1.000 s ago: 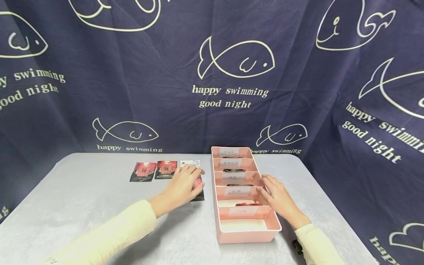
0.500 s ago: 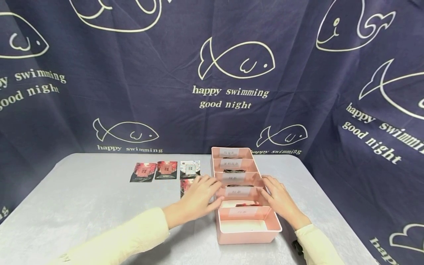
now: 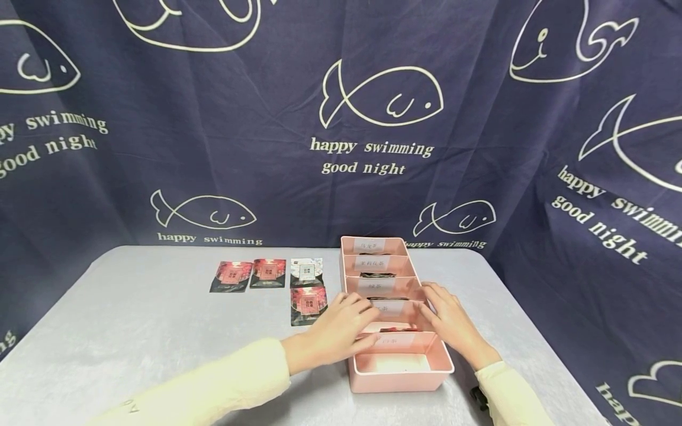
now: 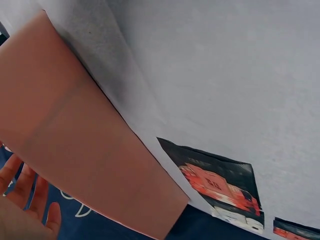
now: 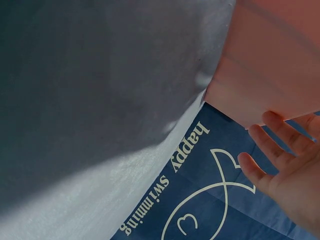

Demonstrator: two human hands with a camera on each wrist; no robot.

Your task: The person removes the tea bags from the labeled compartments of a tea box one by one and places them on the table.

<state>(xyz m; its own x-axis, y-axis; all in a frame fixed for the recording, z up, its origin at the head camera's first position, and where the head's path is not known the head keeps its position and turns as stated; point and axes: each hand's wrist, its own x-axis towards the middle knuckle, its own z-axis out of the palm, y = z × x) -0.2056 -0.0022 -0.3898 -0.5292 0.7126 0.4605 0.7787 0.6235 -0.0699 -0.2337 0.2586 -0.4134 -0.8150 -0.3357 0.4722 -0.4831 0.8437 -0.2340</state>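
A long pink divider box (image 3: 394, 381) stands on the table, its compartments marked with paper labels naming teas. My left hand (image 3: 341, 328) is over the box's left rim at the second-nearest compartment, fingers loosely bent; in the left wrist view this hand (image 4: 25, 210) shows nothing between its fingers. On the right rim rests my right hand (image 3: 453, 322), fingers relaxed, touching the edge in the right wrist view. Left of the box lie a red-and-black tea sachet (image 3: 309, 305) and, behind it, a white floral sachet (image 3: 306, 271). A red sachet (image 3: 391, 329) is inside the second-nearest compartment.
Two more red-and-black sachets, one at far left (image 3: 231, 276) and one beside it (image 3: 268, 273), lie on the grey table (image 3: 133, 331). Dark sachets (image 3: 377, 275) sit in the farther compartments. A navy fish-print curtain (image 3: 266, 136) surrounds the table.
My left hand has moved right and nearer, from over the sachets to the box's left rim. The red and white sachets it covered now show on the table. The right hand has stayed put.
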